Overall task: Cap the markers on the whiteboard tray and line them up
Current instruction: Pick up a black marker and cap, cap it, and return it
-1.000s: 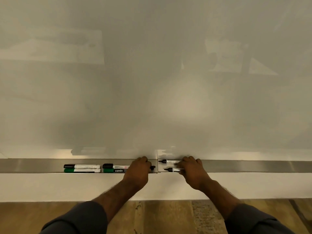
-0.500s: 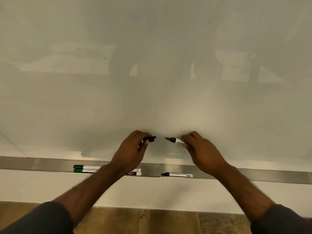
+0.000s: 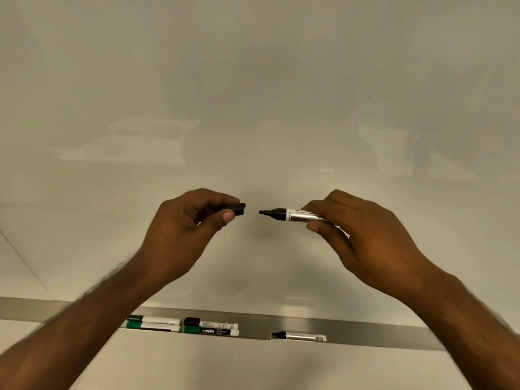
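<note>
Whiteboard (image 3: 253, 80) fills most of the view, glossy pale surface w/ faint reflections; brushed-metal tray (image 3: 365, 330) runs along its bottom edge, w/ a seam near the middle. On the tray's left section lie four capped markers, all cylindrical w/ white barrels, in two pairs: at far left a black-capped one (image 3: 153, 320) just behind a green-capped one (image 3: 153, 327), partly hidden by the left forearm; right of them a 2nd black-capped one (image 3: 211, 323) behind a 2nd green-capped one (image 3: 211, 331), whose dark label reads "camlin"; other print too small to read. Pairs lie parallel to the tray, caps pointing left. Left hand (image 3: 185, 229) is raised in front of the board, closed on a black cap (image 3: 236, 208), pinched between thumb & fingers, its open end pointing right. Small gap, then the uncapped marker (image 3: 292, 215): black chisel tip & collar, shiny silver barrel, held roughly level w/ tip pointing left at the cap, not touching it. Right hand (image 3: 365, 232) is closed round its rear half, thumb under, fingers on top; barrel text unreadable. Below, on the tray's right section just past the seam, a 2nd silver marker (image 3: 301, 336) lies uncapped, black tip to the left, barcode-like print at its right end.
</note>
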A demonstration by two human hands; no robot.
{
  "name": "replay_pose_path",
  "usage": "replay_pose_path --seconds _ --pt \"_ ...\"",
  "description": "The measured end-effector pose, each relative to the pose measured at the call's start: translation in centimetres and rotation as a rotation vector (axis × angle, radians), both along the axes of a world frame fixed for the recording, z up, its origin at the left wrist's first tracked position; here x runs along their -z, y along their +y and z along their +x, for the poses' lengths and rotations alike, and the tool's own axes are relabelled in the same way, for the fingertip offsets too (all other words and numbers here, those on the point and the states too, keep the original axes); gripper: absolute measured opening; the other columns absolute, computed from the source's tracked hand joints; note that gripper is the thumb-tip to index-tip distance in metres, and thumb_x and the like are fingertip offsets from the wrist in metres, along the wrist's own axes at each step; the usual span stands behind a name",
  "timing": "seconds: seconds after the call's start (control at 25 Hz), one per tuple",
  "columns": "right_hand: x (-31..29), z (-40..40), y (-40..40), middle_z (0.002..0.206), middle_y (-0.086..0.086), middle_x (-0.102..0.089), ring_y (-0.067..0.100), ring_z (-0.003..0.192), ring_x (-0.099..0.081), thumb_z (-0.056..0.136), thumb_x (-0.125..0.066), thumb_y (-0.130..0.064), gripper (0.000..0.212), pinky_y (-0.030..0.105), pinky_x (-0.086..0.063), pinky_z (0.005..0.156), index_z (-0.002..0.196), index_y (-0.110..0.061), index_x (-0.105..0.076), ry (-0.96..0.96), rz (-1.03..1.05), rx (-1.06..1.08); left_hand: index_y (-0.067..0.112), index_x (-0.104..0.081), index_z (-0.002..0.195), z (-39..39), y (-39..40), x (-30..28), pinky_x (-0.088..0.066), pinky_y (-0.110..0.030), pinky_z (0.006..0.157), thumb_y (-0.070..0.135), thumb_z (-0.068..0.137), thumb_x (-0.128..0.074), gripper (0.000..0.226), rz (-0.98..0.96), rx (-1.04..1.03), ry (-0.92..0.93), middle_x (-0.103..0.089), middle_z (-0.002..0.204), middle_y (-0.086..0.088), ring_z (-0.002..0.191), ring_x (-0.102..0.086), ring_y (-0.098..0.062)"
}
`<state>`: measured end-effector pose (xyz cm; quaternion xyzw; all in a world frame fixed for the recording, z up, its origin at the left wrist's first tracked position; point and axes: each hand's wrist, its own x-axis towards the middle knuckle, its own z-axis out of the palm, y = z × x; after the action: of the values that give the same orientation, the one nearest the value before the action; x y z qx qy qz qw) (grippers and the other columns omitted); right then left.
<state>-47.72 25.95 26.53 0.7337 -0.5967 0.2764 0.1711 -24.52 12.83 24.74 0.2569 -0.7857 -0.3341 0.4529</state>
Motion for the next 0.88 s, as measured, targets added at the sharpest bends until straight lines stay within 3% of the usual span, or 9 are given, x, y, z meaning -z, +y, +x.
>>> replay_pose_path --seconds 0.2,0.4,0.6,0.76,0.88 --pt "-1.7 1.1 0.7 0.081 -0.005 -0.058 0.016 0.063 -0.051 0.095 -0.035 -0.040 0.035 0.034 -0.045 0.051 0.109 -0.025 -0.063 0.033 -0.014 -0.011 0.032 -0.070 0.096 0.0 1.8 -1.6 -0.045 -0.006 0.070 0.029 0.080 -0.063 0.019 -0.086 -0.012 -0.032 -0.070 0.091 0.021 0.082 -0.064 -0.001" --pt "-1.7 1.6 0.8 0.080 -0.006 -0.056 0.016 0.062 -0.048 0.096 -0.037 -0.037 0.031 0.032 -0.041 0.052 0.107 -0.023 -0.063 0.067 -0.018 -0.034 0.035 -0.071 0.093 -0.5 3.0 -1.7 -0.044 -0.008 0.068 0.036 0.077 -0.062 0.018 -0.121 -0.005 -0.060 -0.069 0.086 0.017 0.078 -0.062 -0.005" --pt "-1.7 1.9 1.0 0.076 -0.003 -0.056 0.018 0.062 -0.047 0.096 -0.039 -0.034 0.031 0.032 -0.040 0.051 0.103 -0.020 -0.065 0.055 -0.066 -0.040 0.029 -0.072 0.092 -1.2 4.0 -1.8 -0.041 -0.007 0.065 0.014 0.083 -0.068 0.017 -0.242 -0.060 -0.042 -0.065 0.069 0.017 0.073 -0.060 -0.005" --pt "-1.2 2.1 0.9 0.071 -0.001 -0.056 0.020 0.060 -0.048 0.095 -0.045 -0.032 0.027 0.035 -0.041 0.051 0.100 -0.018 -0.067 -0.013 -0.144 -0.081 0.028 -0.072 0.094 -1.7 4.9 -1.7 -0.039 -0.005 0.064 0.020 0.083 -0.064 0.016 -0.338 -0.074 0.028 -0.062 0.077 0.022 0.073 -0.059 -0.002" --pt "0.4 1.9 0.4 0.071 -0.002 -0.056 0.018 0.061 -0.048 0.094 -0.047 -0.032 0.025 0.035 -0.042 0.051 0.100 -0.019 -0.068 -0.077 -0.124 -0.063 0.026 -0.072 0.095 -2.3 4.1 -0.5 -0.041 -0.006 0.066 0.023 0.084 -0.066 0.013 -0.297 -0.061 0.011 -0.065 0.081 0.019 0.075 -0.060 -0.001"
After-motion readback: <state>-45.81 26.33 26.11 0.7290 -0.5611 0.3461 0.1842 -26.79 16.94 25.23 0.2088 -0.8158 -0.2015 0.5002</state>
